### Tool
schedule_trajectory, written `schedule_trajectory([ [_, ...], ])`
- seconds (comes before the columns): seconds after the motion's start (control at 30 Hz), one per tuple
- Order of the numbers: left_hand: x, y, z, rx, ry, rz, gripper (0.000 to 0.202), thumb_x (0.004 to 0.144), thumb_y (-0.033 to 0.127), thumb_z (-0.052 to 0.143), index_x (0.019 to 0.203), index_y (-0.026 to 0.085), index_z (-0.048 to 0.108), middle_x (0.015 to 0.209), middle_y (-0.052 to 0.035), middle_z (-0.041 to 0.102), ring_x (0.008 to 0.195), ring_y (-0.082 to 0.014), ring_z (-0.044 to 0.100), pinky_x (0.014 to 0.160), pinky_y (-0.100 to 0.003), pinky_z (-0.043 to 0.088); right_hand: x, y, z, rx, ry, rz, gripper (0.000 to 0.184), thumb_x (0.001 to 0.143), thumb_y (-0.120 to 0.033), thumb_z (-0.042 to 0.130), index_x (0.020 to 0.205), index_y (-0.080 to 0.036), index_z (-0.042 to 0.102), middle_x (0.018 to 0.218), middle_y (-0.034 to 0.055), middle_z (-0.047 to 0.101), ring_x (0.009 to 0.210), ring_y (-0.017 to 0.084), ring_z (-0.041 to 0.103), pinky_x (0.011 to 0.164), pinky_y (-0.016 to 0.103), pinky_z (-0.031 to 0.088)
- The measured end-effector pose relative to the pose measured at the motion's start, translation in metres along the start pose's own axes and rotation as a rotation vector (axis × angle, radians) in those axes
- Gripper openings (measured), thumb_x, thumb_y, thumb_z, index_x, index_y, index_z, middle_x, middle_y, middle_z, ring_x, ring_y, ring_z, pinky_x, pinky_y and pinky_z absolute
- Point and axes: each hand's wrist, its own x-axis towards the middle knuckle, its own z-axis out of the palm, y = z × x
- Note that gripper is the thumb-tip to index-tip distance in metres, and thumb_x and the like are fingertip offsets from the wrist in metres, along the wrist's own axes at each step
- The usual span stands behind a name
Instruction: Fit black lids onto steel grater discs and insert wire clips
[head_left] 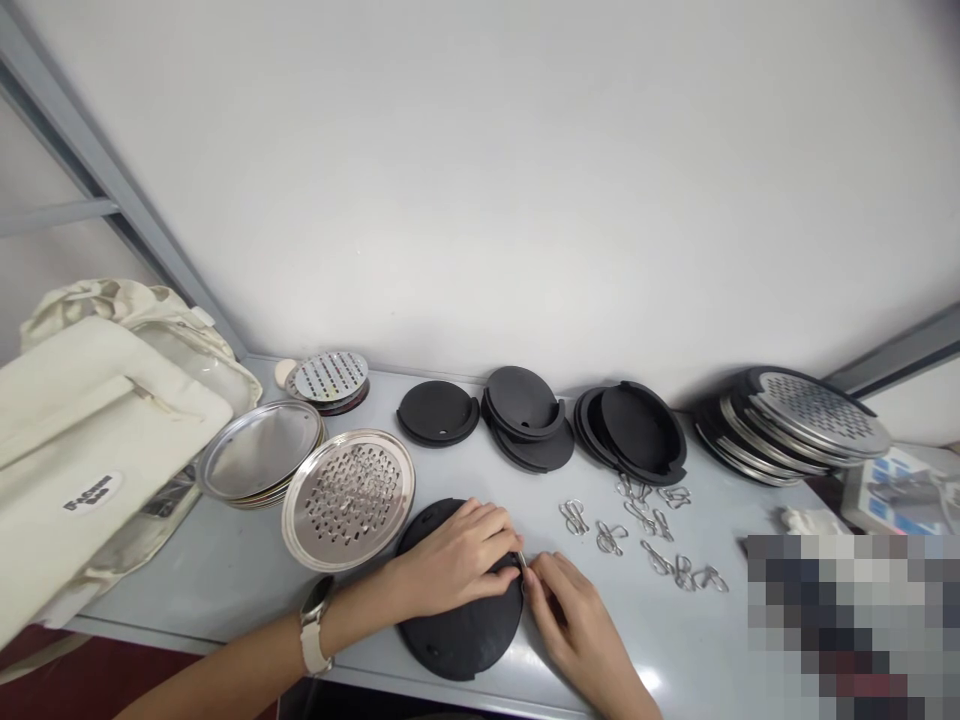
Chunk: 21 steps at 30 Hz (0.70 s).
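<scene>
A round black plastic disc (459, 648) lies flat near the table's front edge. My left hand (469, 560) rests over it, fingers curled at its right edge and closed on it, partly hiding the disc. Beside that edge, my right hand (564, 605) is closed, thumb and fingers pinching a bent metal wire clip (523, 562). The clip touches the disc's rim; its lower part is hidden by my fingers. Several loose wire clips (611, 538) lie to the right of my right hand.
A perforated metal grater plate (349, 500) and stacked metal discs (262, 450) sit left. Black discs (439, 410), black round trays (641, 430) and stacked grater plates (821, 415) line the wall. A cream bag (97, 420) stands at far left; patterned discs (330, 377) lie behind.
</scene>
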Motion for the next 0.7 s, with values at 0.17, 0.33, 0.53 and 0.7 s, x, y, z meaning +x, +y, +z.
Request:
schedule_trajectory([
  [0.17,0.0000,0.0000,-0.0009,-0.002,0.001,-0.002,0.014,0.091,0.022,0.058,0.104,0.017,0.057,0.101,-0.0040,0.057,0.096,-0.0184,0.052,0.092,-0.033,0.037,-0.0005,0.0016,0.0018,-0.022,0.021,-0.030,0.023,0.099,-0.019,0.035,0.076,-0.023,0.034,0.071,-0.0007,0.047,0.065,0.017,0.048,0.060,0.029,0.037],
  [0.33,-0.0010,-0.0010,0.0009,0.007,0.009,-0.004,0.014,0.091,0.023,0.058,0.104,0.017,0.056,0.101,-0.0040,0.057,0.096,-0.0187,0.051,0.092,-0.033,0.036,-0.0003,0.0021,0.0032,-0.052,0.048,-0.062,0.022,0.099,-0.019,0.036,0.077,-0.023,0.035,0.070,-0.0009,0.047,0.065,0.017,0.048,0.060,0.029,0.037],
  [0.53,-0.0012,-0.0013,0.0011,0.018,0.007,-0.003,0.015,0.091,0.024,0.058,0.104,0.017,0.056,0.100,-0.0039,0.057,0.095,-0.0188,0.051,0.091,-0.033,0.036,-0.0005,0.0011,0.0035,-0.062,0.065,-0.071,0.023,0.099,-0.019,0.036,0.076,-0.023,0.036,0.069,-0.0013,0.047,0.063,0.016,0.047,0.059,0.028,0.037],
  [0.7,-0.0009,0.0003,-0.0008,0.022,0.009,-0.006,0.017,0.091,0.024,0.058,0.107,0.017,0.056,0.102,-0.0042,0.057,0.096,-0.0187,0.051,0.092,-0.033,0.036,0.0000,0.0001,0.0024,-0.061,0.056,-0.055,0.023,0.099,-0.020,0.036,0.076,-0.023,0.036,0.069,-0.0006,0.047,0.064,0.017,0.048,0.058,0.029,0.037],
])
